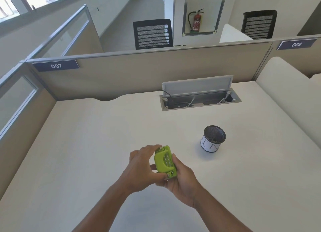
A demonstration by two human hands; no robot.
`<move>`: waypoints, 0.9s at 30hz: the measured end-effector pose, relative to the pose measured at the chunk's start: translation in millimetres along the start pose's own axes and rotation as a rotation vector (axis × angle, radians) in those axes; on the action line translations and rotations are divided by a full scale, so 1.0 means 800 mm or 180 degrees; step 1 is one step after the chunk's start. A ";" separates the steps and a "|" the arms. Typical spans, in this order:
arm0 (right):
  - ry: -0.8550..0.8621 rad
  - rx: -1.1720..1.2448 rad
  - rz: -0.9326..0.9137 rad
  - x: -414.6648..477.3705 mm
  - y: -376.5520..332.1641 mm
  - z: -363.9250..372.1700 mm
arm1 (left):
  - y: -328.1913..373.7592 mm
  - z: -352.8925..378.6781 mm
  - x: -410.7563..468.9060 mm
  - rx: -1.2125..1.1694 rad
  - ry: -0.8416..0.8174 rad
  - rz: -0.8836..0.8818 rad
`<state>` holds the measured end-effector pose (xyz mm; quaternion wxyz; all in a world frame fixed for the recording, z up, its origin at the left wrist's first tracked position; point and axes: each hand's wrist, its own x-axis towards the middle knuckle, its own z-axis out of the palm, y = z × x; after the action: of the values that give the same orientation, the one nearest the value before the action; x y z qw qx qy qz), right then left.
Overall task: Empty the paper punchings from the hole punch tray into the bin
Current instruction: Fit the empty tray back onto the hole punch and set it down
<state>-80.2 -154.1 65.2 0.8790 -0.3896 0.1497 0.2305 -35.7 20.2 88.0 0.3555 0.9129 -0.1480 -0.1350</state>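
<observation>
A lime-green hole punch (164,162) is held above the white desk, near the front centre, between both hands. My left hand (141,169) wraps its left side, fingertips on the top end and thumb near the bottom. My right hand (182,181) cups it from the right and underneath. The punch's tray is hidden from view. A small black mesh bin (212,139) with a white paper band stands upright on the desk, to the right and a little farther away; small scraps lie inside it.
The white desk (104,136) is bounded by beige partitions at the back and left. An open cable box (199,99) with its flap raised sits at the back centre. A white curved divider (286,85) runs along the right.
</observation>
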 end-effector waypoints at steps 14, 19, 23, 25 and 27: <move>0.0327 -0.1038 -0.0169 -0.002 0.006 -0.006 | -0.025 -0.008 -0.008 -0.2004 -0.0169 -0.0715; 0.0504 -0.1118 -0.0217 -0.001 0.008 -0.004 | -0.029 0.000 -0.019 -0.3132 -0.0224 -0.0844; 0.0631 -0.1487 -0.0262 -0.003 0.009 0.000 | -0.021 0.014 -0.027 -0.3196 -0.0062 -0.0893; 0.0712 -0.1716 -0.0314 -0.003 0.006 -0.003 | -0.024 0.018 -0.028 -0.3224 0.0012 -0.1019; 0.0821 -0.1916 -0.0395 -0.003 0.003 -0.005 | -0.027 0.017 -0.029 -0.3178 -0.0019 -0.1095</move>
<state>-83.8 -156.4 61.6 0.7106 -0.6662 0.1609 0.1592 -57.9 35.7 66.8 0.7194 0.6431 0.0853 -0.2480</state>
